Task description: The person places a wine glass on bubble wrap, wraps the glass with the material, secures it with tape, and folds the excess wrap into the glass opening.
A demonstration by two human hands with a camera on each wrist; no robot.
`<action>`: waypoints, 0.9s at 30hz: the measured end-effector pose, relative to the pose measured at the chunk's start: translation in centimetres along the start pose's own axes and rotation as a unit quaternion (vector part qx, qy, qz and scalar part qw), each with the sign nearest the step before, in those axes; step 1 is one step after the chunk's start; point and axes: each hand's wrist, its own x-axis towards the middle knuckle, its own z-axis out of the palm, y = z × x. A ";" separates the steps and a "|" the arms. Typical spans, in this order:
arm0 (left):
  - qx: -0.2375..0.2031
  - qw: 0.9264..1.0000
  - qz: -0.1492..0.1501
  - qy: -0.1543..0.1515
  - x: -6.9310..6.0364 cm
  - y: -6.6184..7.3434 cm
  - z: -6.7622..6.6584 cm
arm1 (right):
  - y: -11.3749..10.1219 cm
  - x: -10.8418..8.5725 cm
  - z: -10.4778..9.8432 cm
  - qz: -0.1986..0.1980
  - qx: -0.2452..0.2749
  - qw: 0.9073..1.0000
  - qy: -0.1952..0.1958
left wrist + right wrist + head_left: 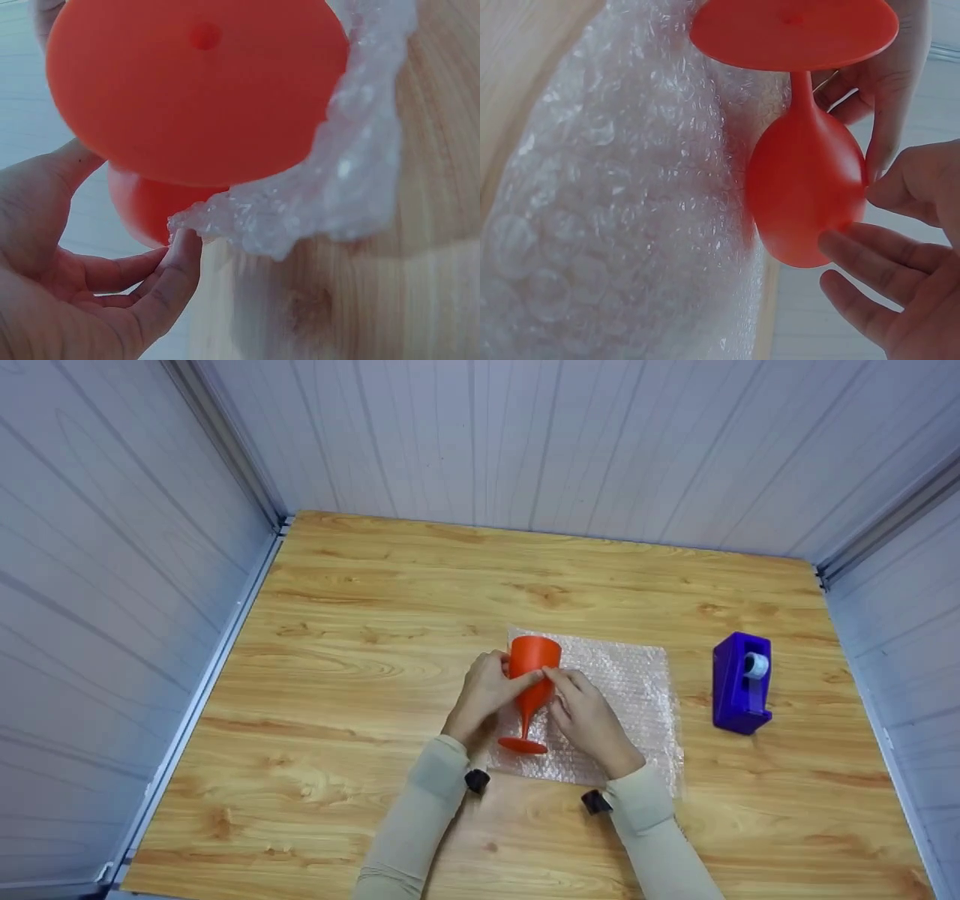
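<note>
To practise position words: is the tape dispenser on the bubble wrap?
No, the tape dispenser stands on the table, beside the bubble wrap.

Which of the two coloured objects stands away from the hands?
The blue tape dispenser, standing apart at the right; the red goblet is between the left hand and right hand.

The desk (337, 697) is showing a yellow-brown wood top, with darker streaks and knots running across it. A see-through sheet of bubble wrap (630, 697) is lying on the desk, a bit right of the middle, and its little bubbles are shining. Part of its left edge is bending up off the wood. A blue-purple tape holder (727, 690) is standing farther right, apart from the sheet, and a white roll of tape (756, 665) is sitting inside it.
</note>
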 end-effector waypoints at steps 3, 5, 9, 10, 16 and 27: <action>-0.008 1.000 0.014 -0.007 0.0 0.1 -0.2 | 0.1 -0.1 -0.2 -0.001 -0.002 1.000 0.000; -0.014 1.000 0.018 -0.011 -0.1 0.1 -0.2 | 0.2 -0.1 -0.3 0.001 -0.004 1.000 -0.004; -0.025 0.999 0.036 -0.007 0.0 -0.2 -0.2 | 0.6 -0.2 -0.4 -0.003 -0.011 1.000 0.000; -0.022 0.999 0.044 -0.003 0.0 -0.2 -0.1 | 0.7 -0.2 -0.5 -0.006 -0.011 1.000 0.003; -0.005 0.997 0.079 0.025 0.0 -0.2 0.3 | 1.1 -0.3 -0.8 -0.015 -0.001 1.000 0.014; -0.029 0.993 0.112 0.037 0.1 -0.2 0.6 | 1.4 -0.8 -1.8 0.026 -0.006 0.999 -0.017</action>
